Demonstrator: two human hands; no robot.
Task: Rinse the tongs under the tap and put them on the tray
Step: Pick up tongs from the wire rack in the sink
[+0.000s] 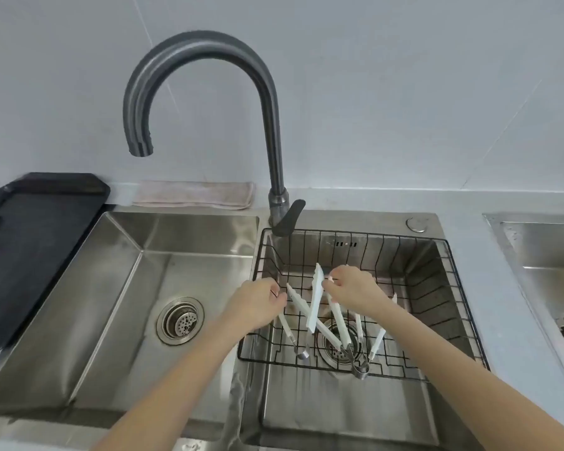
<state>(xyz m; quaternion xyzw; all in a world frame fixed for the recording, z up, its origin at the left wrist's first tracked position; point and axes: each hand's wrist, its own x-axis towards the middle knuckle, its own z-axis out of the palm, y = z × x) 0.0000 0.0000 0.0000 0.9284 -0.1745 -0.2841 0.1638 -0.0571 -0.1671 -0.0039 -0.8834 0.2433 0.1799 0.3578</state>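
Note:
Several white-tipped metal tongs (316, 304) lie in a black wire basket (450, 281) set in the right sink basin. My left hand (258, 304) is closed around the upper end of one pair at the basket's left side. My right hand (352, 288) pinches the tip of a white arm that sticks up in the middle. The grey gooseneck tap (205, 50) arches over the left basin, and no water runs from its spout. A black tray (43, 229) rests on the counter at the far left.
The left basin (183, 265) holds only its drain strainer. A folded pale cloth (192, 194) lies behind the sink. The tap's lever (288, 218) points toward the basket. Another steel sink (541, 249) with something dark red in it lies at the right edge.

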